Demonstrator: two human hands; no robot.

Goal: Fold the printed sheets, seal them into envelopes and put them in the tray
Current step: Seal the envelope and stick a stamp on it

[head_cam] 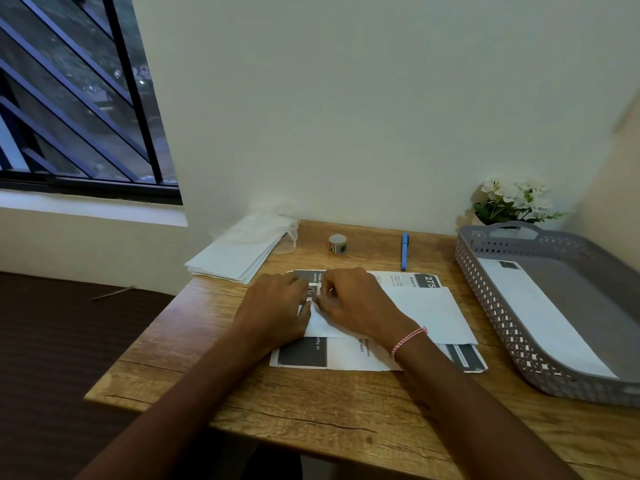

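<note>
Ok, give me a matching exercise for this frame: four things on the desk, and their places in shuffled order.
Things:
1 pen
2 tape roll
3 stack of envelopes
4 tray

Places:
A far left corner of the desk
B right edge of the desk
C at the back, between the stack and the pen
D at the back, between the tape roll and the tray

Pairs: 1-D, 2-C, 3-A, 4-B

White envelope is lying on black-and-white printed sheets under the right hand; grey lattice-pierced tray is sitting to its right, blue pen beyond it.
</note>
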